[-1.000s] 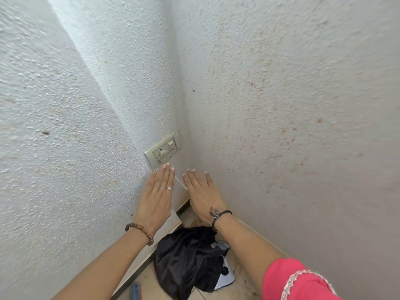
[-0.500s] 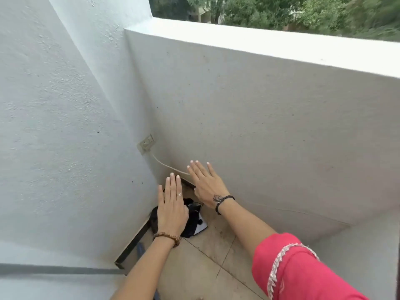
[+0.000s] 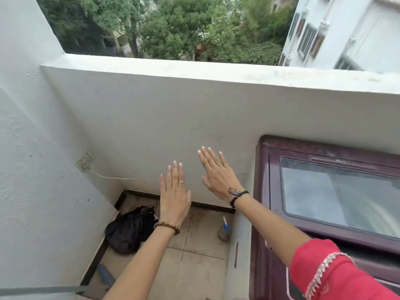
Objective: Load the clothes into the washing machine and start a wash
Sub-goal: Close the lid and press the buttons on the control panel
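Head view, from the left: a wall socket (image 3: 85, 160) sits low on the side wall, and a heap of black clothes (image 3: 132, 229) lies on the tiled floor in the corner. Above it the left hand (image 3: 174, 197) hovers flat, fingers straight, holding nothing. The right hand (image 3: 217, 177) is spread and empty too. Farthest right stands the maroon washing machine (image 3: 324, 191), lid closed.

Maroon washing machine (image 3: 324, 213), black clothes (image 3: 129, 230), white walls (image 3: 173, 115), beige floor tiles (image 3: 201, 267), red sleeve (image 3: 329, 276) with white trim.
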`<state>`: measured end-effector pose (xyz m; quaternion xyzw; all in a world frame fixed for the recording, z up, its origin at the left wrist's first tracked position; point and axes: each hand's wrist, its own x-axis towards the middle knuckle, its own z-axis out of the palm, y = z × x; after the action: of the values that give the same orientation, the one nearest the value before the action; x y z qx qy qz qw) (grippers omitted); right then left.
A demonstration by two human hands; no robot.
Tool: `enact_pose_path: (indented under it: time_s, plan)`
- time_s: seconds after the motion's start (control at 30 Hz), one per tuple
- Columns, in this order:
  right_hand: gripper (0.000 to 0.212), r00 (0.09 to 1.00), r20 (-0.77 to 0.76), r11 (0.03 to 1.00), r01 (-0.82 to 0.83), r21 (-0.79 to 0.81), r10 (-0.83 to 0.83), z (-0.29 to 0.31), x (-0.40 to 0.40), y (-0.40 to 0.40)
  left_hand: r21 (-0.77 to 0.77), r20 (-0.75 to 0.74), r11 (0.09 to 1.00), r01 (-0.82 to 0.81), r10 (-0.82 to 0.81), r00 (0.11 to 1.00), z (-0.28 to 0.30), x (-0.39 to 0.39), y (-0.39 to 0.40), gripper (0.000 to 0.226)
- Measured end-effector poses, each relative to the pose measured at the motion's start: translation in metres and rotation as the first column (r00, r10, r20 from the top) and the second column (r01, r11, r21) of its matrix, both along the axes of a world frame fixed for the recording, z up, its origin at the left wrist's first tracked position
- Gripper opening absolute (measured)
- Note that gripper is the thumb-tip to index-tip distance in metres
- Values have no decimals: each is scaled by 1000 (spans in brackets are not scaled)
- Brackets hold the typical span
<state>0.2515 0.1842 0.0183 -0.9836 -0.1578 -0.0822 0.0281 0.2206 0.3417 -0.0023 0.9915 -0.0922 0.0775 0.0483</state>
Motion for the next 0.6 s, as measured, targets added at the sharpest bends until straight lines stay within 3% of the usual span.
enact_pose_path:
  time_s: [0.2, 0.4, 0.6]
  plan:
    - [72, 987, 23, 987, 161, 20, -162, 21, -92, -97, -120, -5, 962, 246, -248, 969, 10, -70, -82, 81]
    - [69, 958, 34, 958, 285, 28, -286, 27, -190, -195, -151, 30, 858, 490, -492, 870, 20, -147, -172, 72]
    - [65, 945, 17, 941, 322, 109, -325, 19, -284, -275, -221, -65, 891, 396, -419, 906, -2, -212, -232, 70]
